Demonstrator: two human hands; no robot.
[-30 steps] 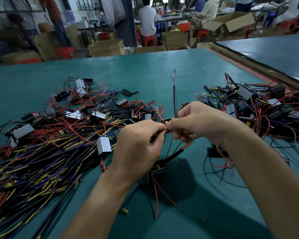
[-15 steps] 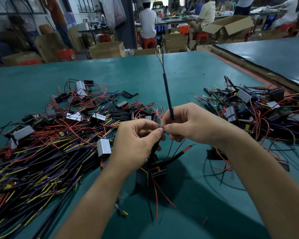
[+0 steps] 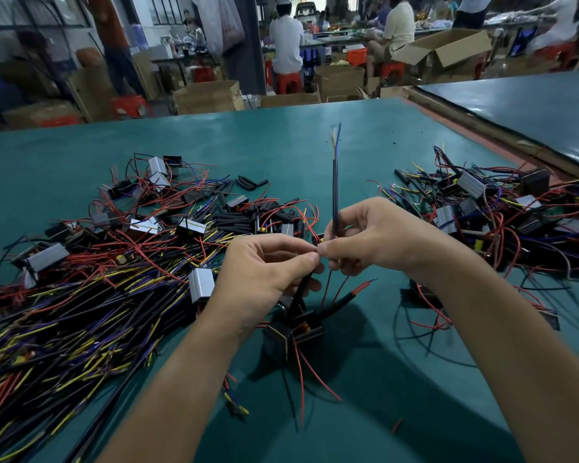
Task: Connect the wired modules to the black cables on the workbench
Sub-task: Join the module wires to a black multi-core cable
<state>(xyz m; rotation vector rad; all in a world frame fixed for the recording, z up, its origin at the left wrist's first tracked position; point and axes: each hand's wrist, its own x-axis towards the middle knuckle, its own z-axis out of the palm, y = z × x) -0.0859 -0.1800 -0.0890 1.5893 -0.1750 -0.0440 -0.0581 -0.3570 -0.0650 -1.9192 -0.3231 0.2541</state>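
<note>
hands (image 3: 318,259) on black cable (image 3: 335,195)

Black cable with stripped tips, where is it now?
Head view, centre: the black cable stands upright, pinched in the right hand, meeting the module lead pinched by the left hand, between left pile and right pile.

The green-topped workbench (image 3: 281,145) carries a heap of black cables (image 3: 64,329) with yellow and purple ends on its left side. Just beyond them lie wired modules (image 3: 191,226), silver-cased and tangled in red leads, beside a cluster of short black sleeve pieces (image 3: 234,220). A second tangle of modules (image 3: 470,184) lies at the right, well apart. A red wire scrap (image 3: 396,425) lies near the front.
</note>
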